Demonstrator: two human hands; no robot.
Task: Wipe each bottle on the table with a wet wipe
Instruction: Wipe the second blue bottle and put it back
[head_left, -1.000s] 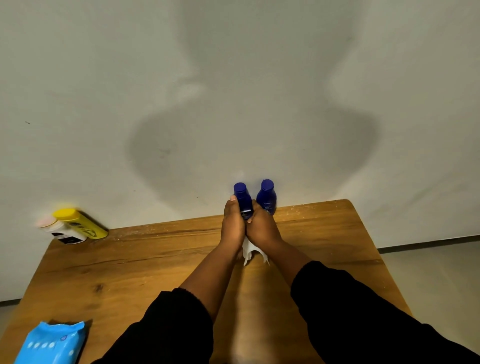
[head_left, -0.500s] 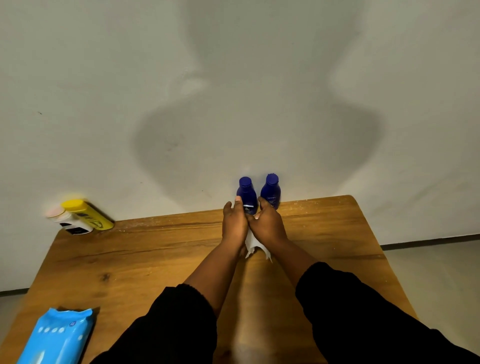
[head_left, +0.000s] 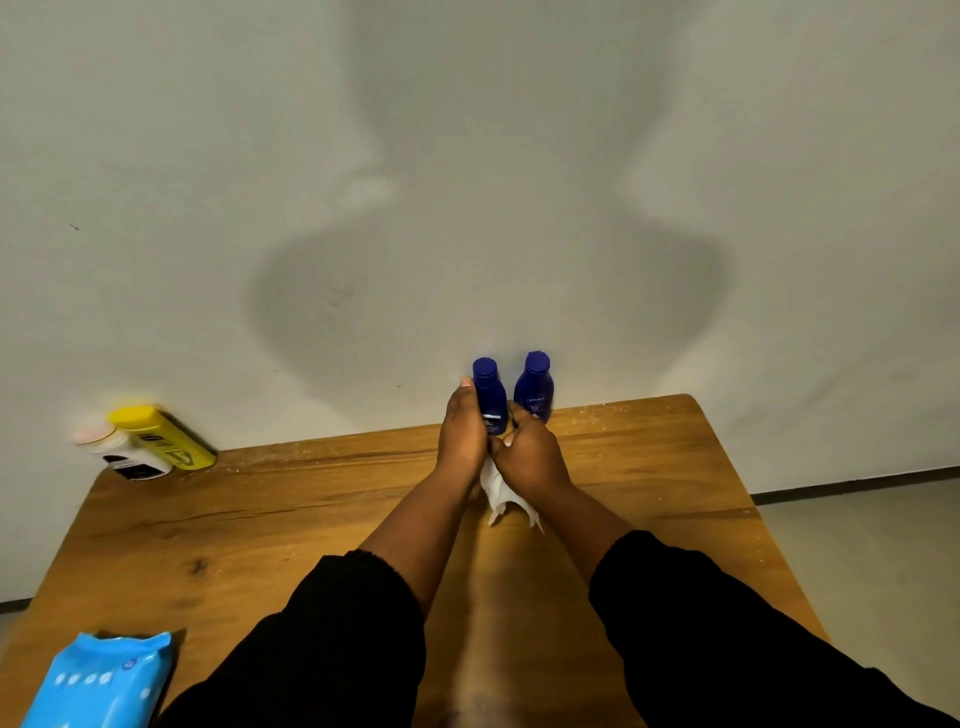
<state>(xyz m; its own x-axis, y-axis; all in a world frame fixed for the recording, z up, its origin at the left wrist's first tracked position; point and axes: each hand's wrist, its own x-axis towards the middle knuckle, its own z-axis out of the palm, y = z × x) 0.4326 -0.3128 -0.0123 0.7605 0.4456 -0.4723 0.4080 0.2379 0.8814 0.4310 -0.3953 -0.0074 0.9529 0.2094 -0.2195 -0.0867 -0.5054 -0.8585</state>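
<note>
The left hand (head_left: 462, 431) gripped a blue lotion bottle (head_left: 488, 391) upright at the far edge of the wooden table (head_left: 260, 519), fingers curled round its body. Against its lower part the right hand (head_left: 530, 457) clutched a white wet wipe (head_left: 497, 491), whose tail hung below. Just beside it stood a second blue bottle (head_left: 535, 387) labelled NIVEA. A yellow bottle (head_left: 161, 436) and a white bottle (head_left: 122, 452) had print too blurred to read, and a blue wipe pack (head_left: 98, 680) lay at the near left corner.

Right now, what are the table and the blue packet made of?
The table looks like wood with a matte finish: brown grain lines and a dark knot. The blue packet seems soft, shiny plastic film: it's wrinkled and catches light.
</note>
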